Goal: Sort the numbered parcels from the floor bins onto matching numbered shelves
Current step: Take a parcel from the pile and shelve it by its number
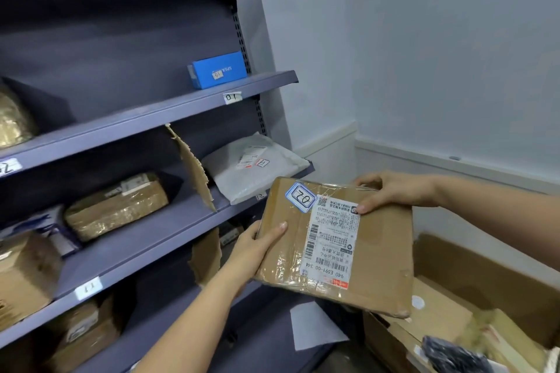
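Parcel [336,247] up between both my hands, numbered sticker [301,197] facing me.
Left hand [254,247] clamps the near-left edge, right hand [394,191] grips the far edge; shelves [169,230] lie to my left, left hand nearer.

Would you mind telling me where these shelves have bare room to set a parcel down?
Top shelf: a wide bare stretch between the gold parcel and the blue box. Middle shelf: bare along the front, before the taped parcel. Its left end and the grey bag bay are crowded.
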Demonstrator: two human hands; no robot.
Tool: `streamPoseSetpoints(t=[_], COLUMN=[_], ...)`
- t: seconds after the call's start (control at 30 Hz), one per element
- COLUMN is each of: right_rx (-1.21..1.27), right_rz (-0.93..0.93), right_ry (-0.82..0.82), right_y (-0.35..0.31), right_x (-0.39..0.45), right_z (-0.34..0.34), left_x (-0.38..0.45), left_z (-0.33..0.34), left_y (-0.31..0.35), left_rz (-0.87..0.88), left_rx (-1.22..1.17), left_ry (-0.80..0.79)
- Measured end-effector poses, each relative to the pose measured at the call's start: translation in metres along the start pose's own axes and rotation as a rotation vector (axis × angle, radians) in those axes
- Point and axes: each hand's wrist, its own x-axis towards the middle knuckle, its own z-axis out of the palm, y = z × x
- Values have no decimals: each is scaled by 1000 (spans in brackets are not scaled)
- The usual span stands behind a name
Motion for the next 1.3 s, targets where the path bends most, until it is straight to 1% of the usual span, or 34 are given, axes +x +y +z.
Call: streamPoseSetpoints(t=[0.1, 0.23, 0.33, 0.4, 0.47, 0.53, 0.57, 0.63, 0.67, 0.73, 0.8, 0.9, 1.0, 1.07, 1.13, 1.23, 1.3], right_rx=[-26, -121, -185, -285, -363, -370, -351, -279, -216, -68, 98, 363, 513, 593, 647, 693, 721], right_rz=[20, 58, -3, 1, 31, 31, 28, 16, 15, 1, 1, -14, -49, -70, -92, -93, -66], right_ry=[-34, -75, -108, -162, -235, -264, -253, -222, -204, -160, -103, -45, 17, 10, -24, -92, -104], right_y=[1, -13, -35, -46, -48, -44, -42, -37, -33, -21, -5, 9, 17, 18, 14, 10, 11], right_x=[10, 25, 39, 48, 58, 66, 68, 70, 72, 76, 82, 87, 94, 98, 99, 104, 107], right_z=[0, 5, 15, 24, 32, 36, 37, 39, 38, 37, 33, 30, 31, 35, 44, 57, 62], left_x=[5, 16, 26, 29, 30, 29, 30, 30, 29, 25, 17, 4, -8, -13, -14, -16, -16], left_z=[-2, -1, 5, 9, 11, 10, 8, 0, -5, -18, -31, -46, -57, -58, -50, -32, -29], left_y=[4, 16, 25, 33, 40, 45, 45, 42, 39, 35, 29, 15, 0, -6, -9, -7, -11], left_rz=[-9, 12, 37, 58, 72, 74, 85, 132, 155, 165, 107, 18, -82, -150, -186, -90, -39], left_rx=[-11, 154, 366, 563, 724, 806, 849, 902, 866, 694, 547, 425, 272, 184, 125, -23, -97], left_ry=[1, -102, -186, -195, -174, -141, -100, 58, 153, 291, 367, 489, 582, 562, 490, 392, 418])
